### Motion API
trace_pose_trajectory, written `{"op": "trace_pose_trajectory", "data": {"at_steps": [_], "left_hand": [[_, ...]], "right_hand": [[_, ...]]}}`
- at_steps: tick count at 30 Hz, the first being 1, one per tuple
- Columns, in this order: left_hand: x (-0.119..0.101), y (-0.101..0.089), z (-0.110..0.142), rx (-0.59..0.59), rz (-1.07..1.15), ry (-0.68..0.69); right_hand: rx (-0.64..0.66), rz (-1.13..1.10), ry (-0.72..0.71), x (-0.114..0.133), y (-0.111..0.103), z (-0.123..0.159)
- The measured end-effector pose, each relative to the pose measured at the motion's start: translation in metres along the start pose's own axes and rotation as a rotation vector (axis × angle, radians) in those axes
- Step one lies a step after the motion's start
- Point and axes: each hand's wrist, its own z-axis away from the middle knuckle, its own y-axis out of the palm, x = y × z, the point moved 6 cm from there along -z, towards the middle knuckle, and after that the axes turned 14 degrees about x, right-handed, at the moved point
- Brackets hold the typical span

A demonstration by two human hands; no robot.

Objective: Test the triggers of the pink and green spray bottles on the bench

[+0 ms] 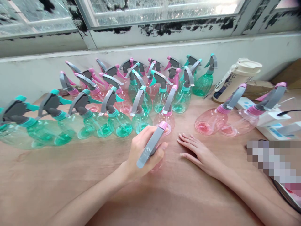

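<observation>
The table (54, 175) bears a tumbler (231, 83) lettered "WA"; left grip (136, 153) clasps a sprayer (151, 147), right grip (201, 153) spread.

A bright window (164, 12) in black-blotched white framing (117, 39) stands above a pale wall (25, 75) and brown table (58, 171).

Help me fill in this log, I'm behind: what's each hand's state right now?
Left hand: closed around a pink spray bottle.
Right hand: open, resting on the table, holding nothing.
</observation>
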Motion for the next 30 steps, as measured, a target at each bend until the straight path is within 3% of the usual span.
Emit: {"op": "trace_pose_trajectory", "data": {"at_steps": [30], "left_hand": [[0.0009, 0.0007, 0.0004, 0.022, 0.004, -0.04]], "right_hand": [[-0.021, 0.033, -0.006, 0.002, -0.0003, 0.0018]]}}
